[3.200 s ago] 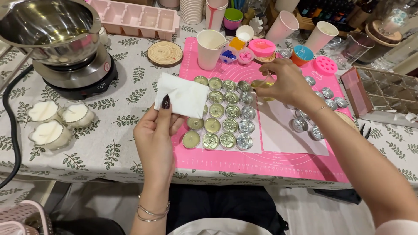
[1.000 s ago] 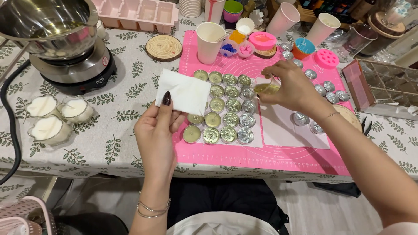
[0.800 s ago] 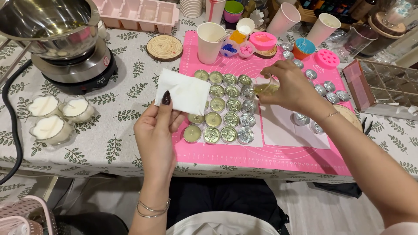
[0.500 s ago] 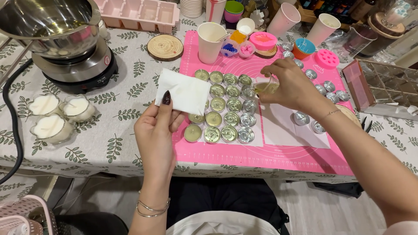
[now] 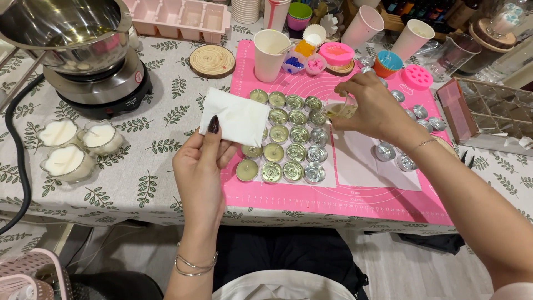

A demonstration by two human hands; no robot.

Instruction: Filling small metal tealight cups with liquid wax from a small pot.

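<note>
Nearest, left hand (image 5: 199, 166) raised over the table edge, thumb and fingers pinched on a folded white napkin (image 5: 237, 118) held just above the leaf-print tablecloth (image 5: 139, 183). Beside it, rows of small round metal cups (image 5: 288, 150) packed close on white paper on the pink mat (image 5: 344, 194). Farther right, right hand (image 5: 377, 108) clenched round a small clear glass (image 5: 341, 106) with yellowish liquid, tipped over the upper right cups. Left of the mat, three white heart-shaped candles (image 5: 66, 147). Beyond, a steel bowl (image 5: 66, 30) on a black hotplate (image 5: 105, 89), a wooden coaster (image 5: 212, 61), paper cups (image 5: 270, 47) and a pink tray (image 5: 177, 16).
</note>
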